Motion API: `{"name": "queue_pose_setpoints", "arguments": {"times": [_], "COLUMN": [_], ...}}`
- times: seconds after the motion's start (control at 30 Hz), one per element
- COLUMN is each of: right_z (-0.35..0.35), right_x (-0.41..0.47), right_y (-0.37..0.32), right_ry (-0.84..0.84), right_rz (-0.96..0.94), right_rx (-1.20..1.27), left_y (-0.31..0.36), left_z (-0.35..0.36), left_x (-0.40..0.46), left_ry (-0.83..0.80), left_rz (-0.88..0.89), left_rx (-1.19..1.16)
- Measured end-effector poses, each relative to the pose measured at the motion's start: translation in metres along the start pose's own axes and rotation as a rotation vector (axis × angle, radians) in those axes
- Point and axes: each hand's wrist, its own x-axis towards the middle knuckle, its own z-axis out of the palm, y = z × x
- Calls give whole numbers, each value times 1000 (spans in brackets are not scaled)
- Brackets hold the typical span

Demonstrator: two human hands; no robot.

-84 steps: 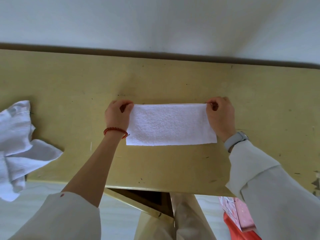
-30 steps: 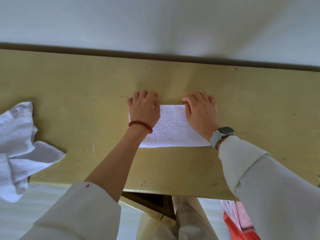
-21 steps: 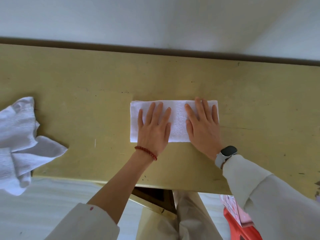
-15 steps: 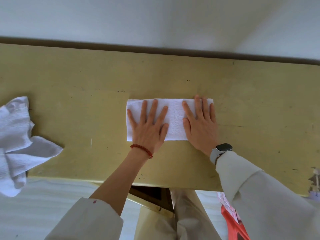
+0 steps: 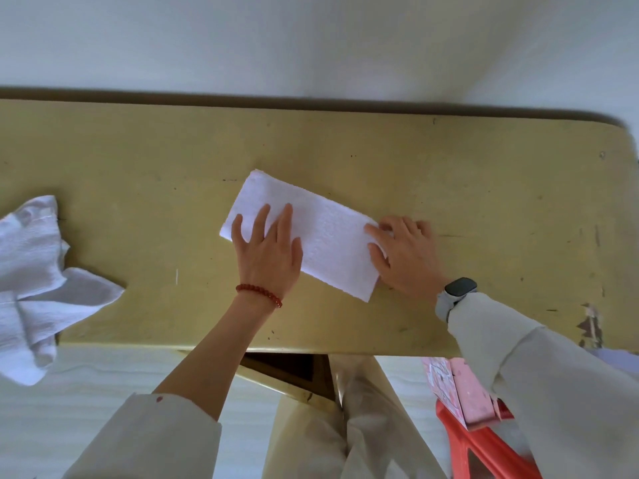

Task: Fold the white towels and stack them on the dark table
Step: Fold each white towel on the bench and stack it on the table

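Note:
A folded white towel (image 5: 325, 233) lies as a long strip on the yellow table (image 5: 484, 188), turned at a slant with its left end farther from me. My left hand (image 5: 268, 252) lies flat on the strip's left half, fingers spread. My right hand (image 5: 404, 257) is at the strip's right end, where thumb and forefinger reach onto the cloth. Its other fingers are bent, and it covers part of that end. A crumpled white towel (image 5: 34, 271) hangs over the table's near left edge.
A white wall runs along the table's far edge. The table's rounded right corner (image 5: 619, 133) is in view. Below the near edge are my legs, a red stool (image 5: 484, 447) and a pink box (image 5: 460, 388) on it.
Both hands were flat, smoothing the straight strip. Now the strip has turned so its left end points away, and my right hand has slid to its right end with bent fingers.

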Motion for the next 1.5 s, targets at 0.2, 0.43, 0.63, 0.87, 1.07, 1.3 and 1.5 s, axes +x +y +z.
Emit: {"name": "queue_pose_setpoints", "arguments": {"times": [0.2,0.43,0.63,0.87,1.07,1.3,1.5], "right_z": [9,3,3,10,7,-2,-6], "right_x": [-37,6,101,160,173,189,199], "right_y": [-21,-27,-46,-58,-57,-62,-66], "right_ry": [-124,-4,34,-64,-34,-160,-317], "right_rz": [-321,-195,-59,12,37,113,176], "right_rx": [86,379,318,113,235,273,215], "left_y": [3,-15,-39,-53,-58,-63,-63], "left_z": [-2,7,-3,11,12,10,9], "left_x": [16,10,44,52,53,55,60], "left_ry": [-164,-25,29,-187,-172,-118,-67], "left_rz": [14,83,-206,-189,-167,-153,-193], "left_rx": [23,-152,-196,-69,-100,-185,-209]}}
